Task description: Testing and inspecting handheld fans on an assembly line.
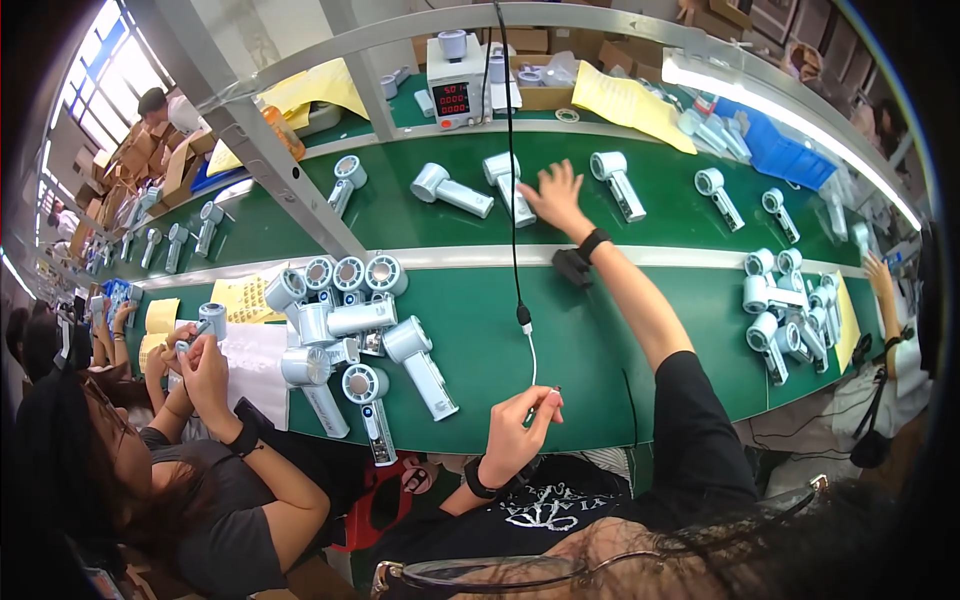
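My left hand (520,432) is closed in a pinch on the lower end of a white cable (532,352). That cable hangs from a black cord (513,230), which runs down from above. My right hand (560,200) reaches over the far green strip with its fingers spread and nothing in them. Just left of its fingertips lies a pale blue handheld fan (498,170); I cannot tell whether they touch. Another handheld fan (619,187) lies to the right of my right hand, and one (452,191) farther left.
Handheld fans (345,320) are heaped left of my left hand, and a second heap (785,310) sits at the right. A metal rail (450,257) divides the green surfaces. A box with a red display (458,90) stands behind. A co-worker (230,460) sits close on my left.
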`<action>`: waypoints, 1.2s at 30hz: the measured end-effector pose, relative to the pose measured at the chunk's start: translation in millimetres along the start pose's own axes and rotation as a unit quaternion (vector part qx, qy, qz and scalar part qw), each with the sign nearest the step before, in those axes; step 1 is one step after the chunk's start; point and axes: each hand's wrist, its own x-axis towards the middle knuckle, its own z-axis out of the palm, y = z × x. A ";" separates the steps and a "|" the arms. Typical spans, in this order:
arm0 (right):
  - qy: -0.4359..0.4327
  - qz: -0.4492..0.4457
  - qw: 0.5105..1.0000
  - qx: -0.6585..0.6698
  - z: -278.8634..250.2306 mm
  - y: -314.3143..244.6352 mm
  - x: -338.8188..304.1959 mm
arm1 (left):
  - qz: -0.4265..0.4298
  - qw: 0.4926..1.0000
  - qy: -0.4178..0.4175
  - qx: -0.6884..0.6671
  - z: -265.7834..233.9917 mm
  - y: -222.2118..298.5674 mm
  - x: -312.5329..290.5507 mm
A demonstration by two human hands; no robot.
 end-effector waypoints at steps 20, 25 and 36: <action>-0.176 0.200 0.703 0.659 -216.4 -30.6 -166.1 | -0.015 0.998 -0.036 -0.039 20.0 4.0 0.2; -0.131 0.211 0.582 0.774 -239.4 -51.5 -203.5 | 0.039 0.998 -0.030 -0.026 44.5 6.0 4.5; -0.112 0.266 0.499 0.817 -235.3 -67.3 -234.4 | 0.143 0.982 0.089 0.083 60.4 3.2 4.9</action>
